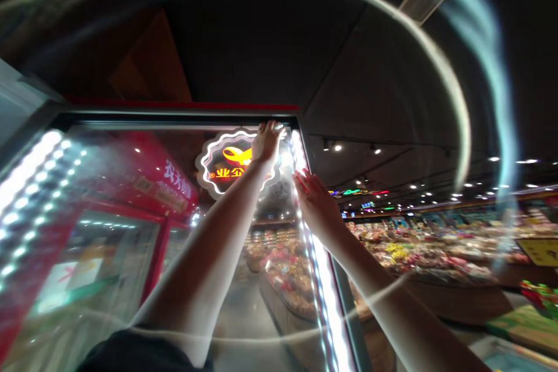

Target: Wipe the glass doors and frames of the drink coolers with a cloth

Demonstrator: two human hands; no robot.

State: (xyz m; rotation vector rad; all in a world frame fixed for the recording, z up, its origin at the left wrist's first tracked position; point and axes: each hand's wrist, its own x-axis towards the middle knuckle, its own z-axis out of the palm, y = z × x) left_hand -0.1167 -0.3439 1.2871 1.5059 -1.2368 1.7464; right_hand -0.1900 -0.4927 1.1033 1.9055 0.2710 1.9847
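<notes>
A tall glass door (235,302) with a dark frame and bright LED strips along both sides fills the middle of the head view. High up, my left hand (265,144) presses at the glass's upper right corner, just below the top rail, its fingers bent together. A small whitish patch shows at its fingertips; whether this is a held thing or glare cannot be told. Lower and to the right, my right hand (314,202) grips the door's right frame edge (344,296), fingers curled around it. A lit scalloped sign (209,157) with mirrored lettering appears behind my left hand.
A red drinks cooler (163,244) with white lettering shows at the left through or in the glass. Shop displays heaped with packaged goods (414,250) stretch away on the right. Spotlights hang from the dark ceiling (349,70). Curved light streaks cross the view.
</notes>
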